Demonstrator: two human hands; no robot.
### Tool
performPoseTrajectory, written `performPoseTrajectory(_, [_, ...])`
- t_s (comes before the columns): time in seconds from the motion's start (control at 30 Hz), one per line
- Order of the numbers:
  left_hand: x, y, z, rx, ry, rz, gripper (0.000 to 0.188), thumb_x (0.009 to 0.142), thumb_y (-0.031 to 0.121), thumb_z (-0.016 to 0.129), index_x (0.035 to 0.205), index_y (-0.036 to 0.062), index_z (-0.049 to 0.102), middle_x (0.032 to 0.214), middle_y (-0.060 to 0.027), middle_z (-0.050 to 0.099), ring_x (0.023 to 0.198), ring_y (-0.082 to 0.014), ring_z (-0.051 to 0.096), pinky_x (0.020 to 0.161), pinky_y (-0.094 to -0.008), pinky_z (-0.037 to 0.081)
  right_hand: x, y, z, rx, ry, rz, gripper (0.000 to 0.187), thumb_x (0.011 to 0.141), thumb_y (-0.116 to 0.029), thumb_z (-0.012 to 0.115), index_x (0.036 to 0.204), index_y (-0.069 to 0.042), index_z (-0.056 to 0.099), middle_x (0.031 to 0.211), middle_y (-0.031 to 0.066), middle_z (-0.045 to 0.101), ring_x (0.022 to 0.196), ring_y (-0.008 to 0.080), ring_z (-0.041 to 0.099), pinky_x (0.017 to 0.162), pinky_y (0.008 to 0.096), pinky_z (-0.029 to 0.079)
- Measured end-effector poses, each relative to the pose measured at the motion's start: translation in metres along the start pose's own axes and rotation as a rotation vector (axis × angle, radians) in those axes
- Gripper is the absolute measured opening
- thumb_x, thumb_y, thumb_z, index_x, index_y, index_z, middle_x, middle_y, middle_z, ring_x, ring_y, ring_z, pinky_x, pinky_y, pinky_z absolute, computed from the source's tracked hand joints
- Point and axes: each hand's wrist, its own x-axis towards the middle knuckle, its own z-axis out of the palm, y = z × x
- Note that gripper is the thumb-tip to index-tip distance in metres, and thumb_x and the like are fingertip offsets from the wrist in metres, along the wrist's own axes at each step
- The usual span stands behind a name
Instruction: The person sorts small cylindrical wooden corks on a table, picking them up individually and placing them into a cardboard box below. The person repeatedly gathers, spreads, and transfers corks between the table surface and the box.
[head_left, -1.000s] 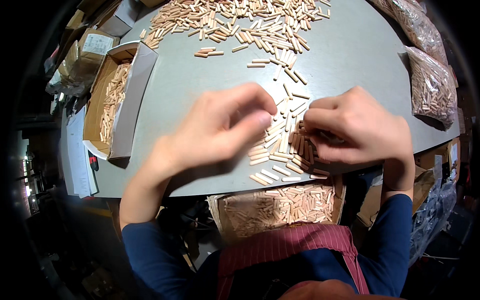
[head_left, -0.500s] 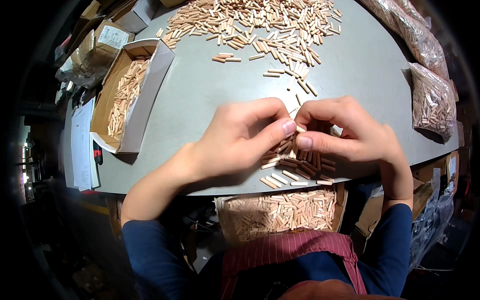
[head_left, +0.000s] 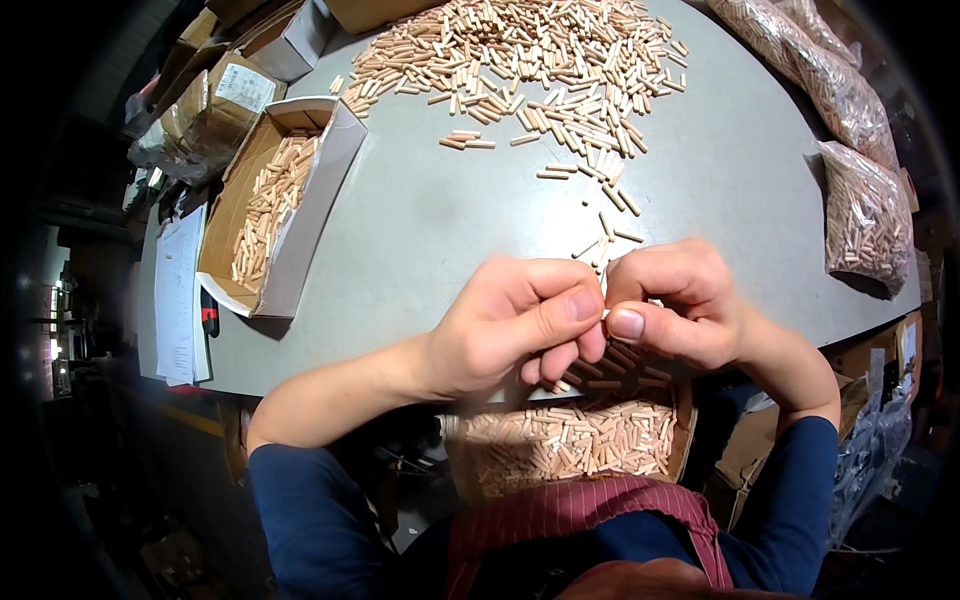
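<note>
Both hands meet over the near edge of the table, fingertips almost touching. My left hand (head_left: 525,322) is closed, its thumb pressed on the forefinger; whatever it pinches is hidden. In my right hand (head_left: 682,308), closed in a pinch, the pale end of a small wooden dowel (head_left: 605,313) shows beside the thumb. Under the hands lie more wooden dowels (head_left: 622,358), partly covered and shaded. Just beyond the fingers a thin trail of loose dowels (head_left: 606,222) leads to a large heap of dowels (head_left: 520,45) at the far side.
At the left stands a long open cardboard box (head_left: 325,195) partly filled with dowels, beside papers (head_left: 178,300). Clear bags of dowels (head_left: 868,215) line the right edge. Below the table's near edge, an open box (head_left: 684,425) full of dowels sits before my apron.
Both hands have come nearer to me, still together, and now cover more of the near dowels. My left hand's lower fingers now show curled below its thumb. The view has shifted slightly.
</note>
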Motion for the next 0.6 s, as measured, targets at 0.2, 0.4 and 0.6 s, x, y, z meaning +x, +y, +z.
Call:
performPoseTrajectory(0.2, [-0.006,0.006,0.011,-0.114,-0.011,0.024,0.037,0.112,0.033,0.055,0.097,0.002,0.067,0.076,-0.0001,0.064,0.062,-0.0019,0.053,0.053,-0.0182,0.041,-0.004,0.003,0.007,0.119,0.026,-0.062,0.021,0.101,-0.013,0.064,0.087,0.002,0.067,0.075,0.0087,0.064,0.066,0.0177,0.059,0.062,0.0309,0.046])
performPoseTrajectory(0.4, [0.003,0.0,0.011,0.146,0.09,0.202,0.027,0.112,0.022,0.053,0.097,0.0026,0.065,0.076,-0.0001,0.062,0.065,-0.0025,0.053,0.056,-0.0189,0.041,-0.002,-0.006,0.006,0.072,0.111,0.071,0.029,0.109,-0.022,0.059,0.091,0.0,0.062,0.079,0.0056,0.067,0.073,0.0093,0.058,0.065,0.0284,0.048])
performPoseTrajectory(0.6, [0.008,-0.008,0.001,0.229,0.185,0.237,0.022,0.111,0.016,0.053,0.099,0.0023,0.064,0.076,0.0016,0.061,0.066,-0.0033,0.052,0.056,-0.0207,0.04,0.006,-0.013,0.009,-0.032,0.126,0.226,0.032,0.113,-0.024,0.052,0.092,-0.001,0.059,0.075,0.0021,0.061,0.07,0.0085,0.053,0.061,0.0285,0.045])
